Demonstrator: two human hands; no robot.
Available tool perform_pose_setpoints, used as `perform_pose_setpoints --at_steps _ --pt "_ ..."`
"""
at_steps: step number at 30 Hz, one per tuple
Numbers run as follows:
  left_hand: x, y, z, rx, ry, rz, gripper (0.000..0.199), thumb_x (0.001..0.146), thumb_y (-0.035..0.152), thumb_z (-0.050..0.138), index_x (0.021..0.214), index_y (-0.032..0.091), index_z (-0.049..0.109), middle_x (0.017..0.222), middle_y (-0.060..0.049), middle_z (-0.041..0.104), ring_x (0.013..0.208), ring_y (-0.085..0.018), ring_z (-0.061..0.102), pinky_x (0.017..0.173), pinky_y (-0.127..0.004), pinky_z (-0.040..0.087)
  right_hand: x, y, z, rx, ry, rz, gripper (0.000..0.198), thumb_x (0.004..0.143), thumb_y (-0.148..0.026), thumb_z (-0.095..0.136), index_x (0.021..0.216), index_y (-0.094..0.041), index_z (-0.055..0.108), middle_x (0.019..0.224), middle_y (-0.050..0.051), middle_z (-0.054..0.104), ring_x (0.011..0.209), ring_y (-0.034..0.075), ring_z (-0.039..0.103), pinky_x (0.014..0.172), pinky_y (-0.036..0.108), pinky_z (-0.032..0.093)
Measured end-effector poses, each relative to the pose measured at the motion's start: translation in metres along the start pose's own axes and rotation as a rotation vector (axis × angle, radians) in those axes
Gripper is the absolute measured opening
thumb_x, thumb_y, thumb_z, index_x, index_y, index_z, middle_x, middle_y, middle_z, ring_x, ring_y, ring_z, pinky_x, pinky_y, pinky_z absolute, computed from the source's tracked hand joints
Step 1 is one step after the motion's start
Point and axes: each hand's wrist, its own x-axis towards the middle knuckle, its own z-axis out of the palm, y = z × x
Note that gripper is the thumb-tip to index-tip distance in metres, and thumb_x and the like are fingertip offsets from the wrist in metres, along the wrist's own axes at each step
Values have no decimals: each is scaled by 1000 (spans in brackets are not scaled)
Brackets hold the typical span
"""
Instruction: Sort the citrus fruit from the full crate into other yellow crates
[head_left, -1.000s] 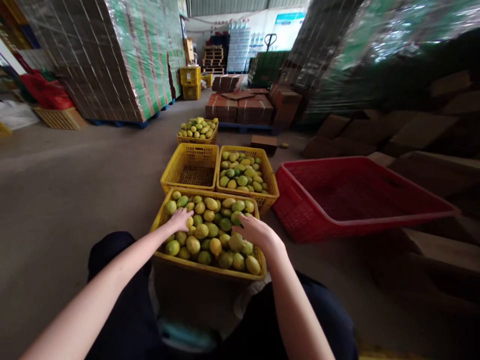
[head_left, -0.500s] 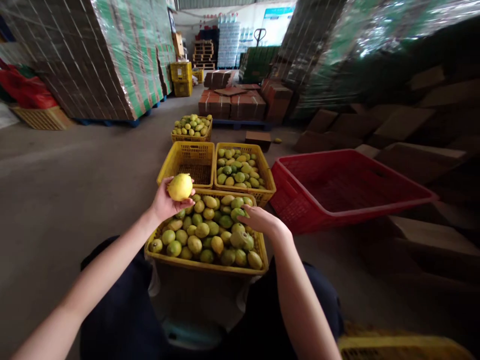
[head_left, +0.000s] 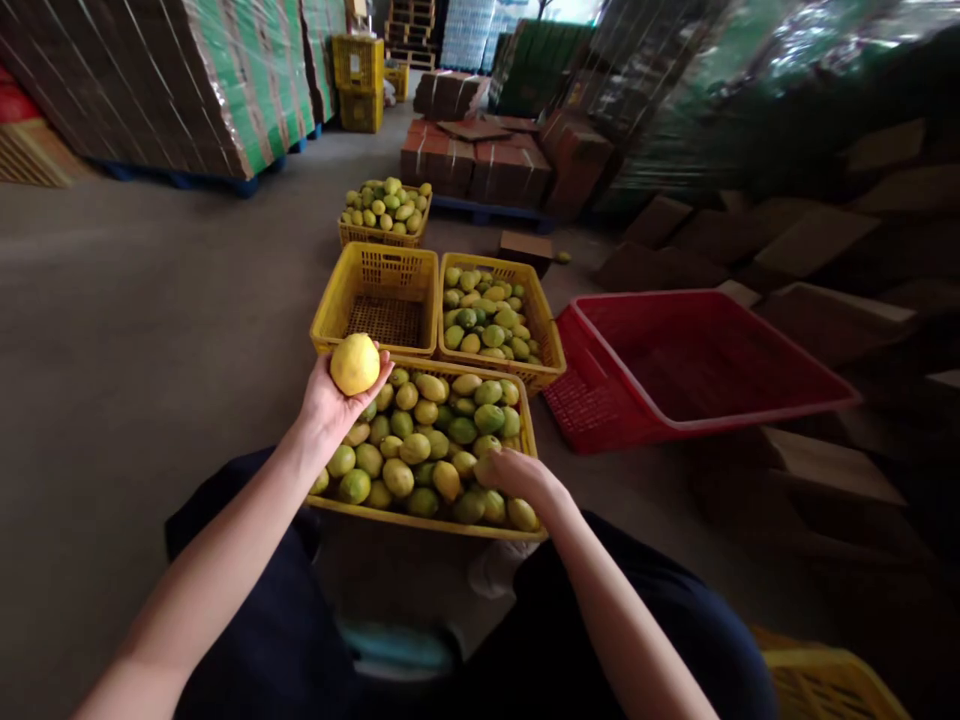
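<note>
The lifted lemon-like fruit (head_left: 355,364) at near left has a smooth skin with a soft sheen; the green and yellow fruits (head_left: 415,448) beneath look duller. Their near crate (head_left: 420,519) is yellow moulded plastic, and the far-left crate (head_left: 326,310) shows a plastic lattice base. At right, the red basket (head_left: 600,390) is perforated plastic. Glossy clear film wraps the far-left stack (head_left: 247,75). Far cartons (head_left: 510,165) are matt cardboard, the trousers (head_left: 255,620) dark matt cloth, the floor (head_left: 187,290) dull concrete.
</note>
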Motion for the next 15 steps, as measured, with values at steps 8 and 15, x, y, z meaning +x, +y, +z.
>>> perform_pose_setpoints --at_steps 8,15 --pt "7 -3 -16 7 47 -36 43 100 31 41 131 13 64 88 -11 74 77 -25 76 64 -37 68 -4 -57 42 -109 -49 -255 77 88 -34 74 156 -7 49 144 28 62 134 40 60 115 46 42" --pt "6 -7 -14 -40 70 -108 44 102 31 39 133 13 64 82 -11 72 68 -23 73 54 -32 65 17 -70 57 -8 -6 -95 59 80 -18 74 137 -12 63 139 26 64 120 36 69 101 42 51"
